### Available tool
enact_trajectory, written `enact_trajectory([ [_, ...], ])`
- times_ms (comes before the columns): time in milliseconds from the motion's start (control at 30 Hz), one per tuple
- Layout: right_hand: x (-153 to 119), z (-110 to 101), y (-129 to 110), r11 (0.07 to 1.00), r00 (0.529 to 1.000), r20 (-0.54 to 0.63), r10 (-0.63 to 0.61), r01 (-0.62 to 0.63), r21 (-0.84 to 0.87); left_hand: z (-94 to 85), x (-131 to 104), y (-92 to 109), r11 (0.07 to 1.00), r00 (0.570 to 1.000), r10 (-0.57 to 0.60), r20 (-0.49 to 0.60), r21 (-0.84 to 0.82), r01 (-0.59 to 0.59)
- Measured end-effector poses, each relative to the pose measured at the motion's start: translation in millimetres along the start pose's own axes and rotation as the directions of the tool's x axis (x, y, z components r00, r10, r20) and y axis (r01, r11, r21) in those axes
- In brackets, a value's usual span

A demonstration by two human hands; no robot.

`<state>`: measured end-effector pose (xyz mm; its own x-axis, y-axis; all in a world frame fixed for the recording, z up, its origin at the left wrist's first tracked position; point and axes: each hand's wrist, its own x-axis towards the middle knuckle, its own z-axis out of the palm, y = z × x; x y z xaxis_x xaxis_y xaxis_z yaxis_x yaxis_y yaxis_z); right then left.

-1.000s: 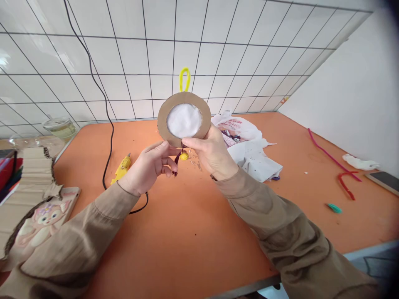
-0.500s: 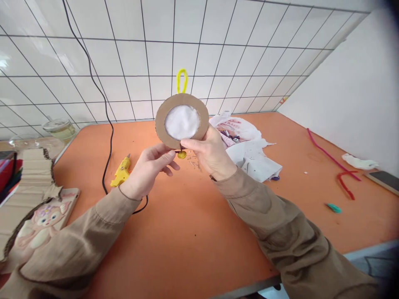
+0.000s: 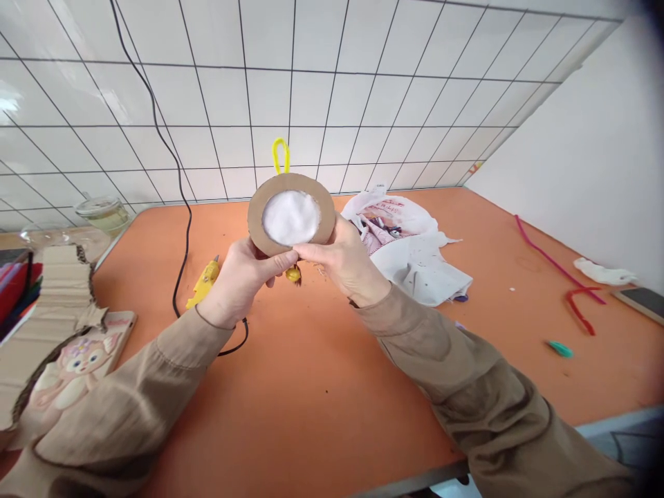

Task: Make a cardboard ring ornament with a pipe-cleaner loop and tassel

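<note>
Above the table I hold up a round cardboard ring (image 3: 259,213) whose middle is filled with white material (image 3: 291,217). A yellow pipe-cleaner loop (image 3: 281,155) stands up from its top edge. Below the bottom edge dangles a small golden bell (image 3: 293,274). My left hand (image 3: 243,277) grips the lower left of the ring, thumb in front near the bottom. The lower right is pinched by my right hand (image 3: 347,259), its thumb lying across the front beside the left thumb. Most fingers of both hands are hidden behind the ring.
A yellow glue gun (image 3: 205,282) lies left of my hands, its black cord near. Behind the right hand is a white plastic bag (image 3: 415,270). Torn cardboard (image 3: 62,290) and a lidded cup (image 3: 104,214) are left; pipe cleaners (image 3: 581,315) and a phone (image 3: 643,302) right.
The ring has moved down and slightly left, tilting a little. My left hand has moved from the bell's string up to the ring's lower edge and now grips it.
</note>
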<state>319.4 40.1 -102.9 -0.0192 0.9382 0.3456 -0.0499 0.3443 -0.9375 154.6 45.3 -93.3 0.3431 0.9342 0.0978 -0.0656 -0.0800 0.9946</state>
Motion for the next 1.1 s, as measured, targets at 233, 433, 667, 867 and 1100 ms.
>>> enact_trajectory([
  [233,-3,3,-6,0.931,0.975,0.192,0.112,-0.171,0.323,-0.6,1,4,0.996,1.0,0.02,-0.005,0.085,-0.019],
  [433,-5,3,-9,0.906,0.958,0.251,0.137,-0.224,0.359,-1.8,3,1,0.997,0.999,0.038,-0.011,0.069,-0.038],
  [667,-5,4,-10,0.915,0.946,0.29,0.145,-0.24,0.325,-2.1,8,-7,0.998,0.999,0.028,-0.028,-0.049,-0.029],
  [867,-2,0,-13,0.906,0.935,0.306,0.178,-0.278,0.321,-3.1,9,-10,0.987,1.0,0.0,-0.031,-0.161,-0.005],
  [1100,-3,4,-6,0.956,0.974,0.155,0.162,-0.194,0.219,-3.8,8,-8,0.982,0.998,0.026,-0.052,-0.187,-0.035],
])
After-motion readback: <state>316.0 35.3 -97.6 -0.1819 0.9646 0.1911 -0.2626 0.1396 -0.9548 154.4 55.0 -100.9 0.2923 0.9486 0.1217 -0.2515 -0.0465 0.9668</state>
